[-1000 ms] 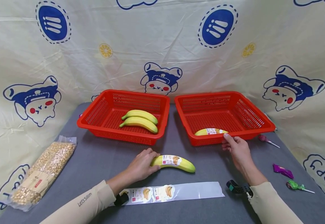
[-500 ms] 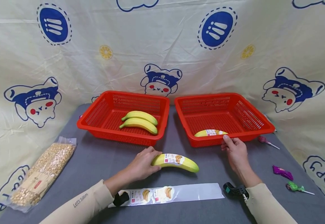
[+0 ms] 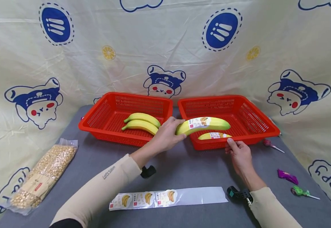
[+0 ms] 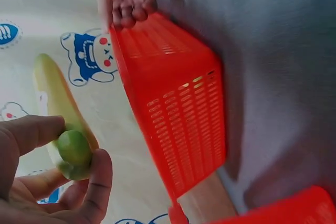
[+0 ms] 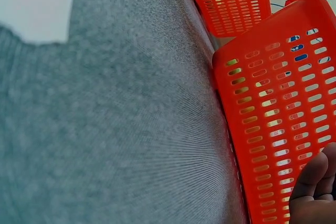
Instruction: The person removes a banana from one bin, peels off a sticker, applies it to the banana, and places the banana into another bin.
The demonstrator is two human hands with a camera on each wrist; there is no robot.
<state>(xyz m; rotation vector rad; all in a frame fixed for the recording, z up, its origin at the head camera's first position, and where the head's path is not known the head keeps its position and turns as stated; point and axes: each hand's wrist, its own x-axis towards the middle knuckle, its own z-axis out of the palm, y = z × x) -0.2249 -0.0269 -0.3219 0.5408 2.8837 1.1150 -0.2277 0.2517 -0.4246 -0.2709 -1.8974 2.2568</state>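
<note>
My left hand (image 3: pixel 166 135) grips the stem end of a labelled banana (image 3: pixel 204 123) and holds it in the air over the near left corner of the right red basket (image 3: pixel 261 131). The left wrist view shows my fingers (image 4: pixel 84 182) curled round that banana (image 4: pixel 55 103). A second labelled banana (image 3: pixel 213 136) lies inside this basket near its front wall. My right hand (image 3: pixel 238 152) holds the basket's front rim, thumb on top; the right wrist view shows only its fingertips (image 5: pixel 315 190) against the basket wall (image 5: pixel 278 129). Two plain bananas (image 3: pixel 141 123) lie in the left red basket (image 3: pixel 97 118).
A strip of banana stickers (image 3: pixel 168 197) lies on the grey table near me. A clear bag of grain (image 3: pixel 44 174) sits at the left. Wrapped sweets and lollipops (image 3: pixel 289 175) lie at the right. A printed cloth hangs behind the baskets.
My left hand lifted the labelled banana off the table and carried it up and to the right, over the right basket. My right hand stayed on the basket rim.
</note>
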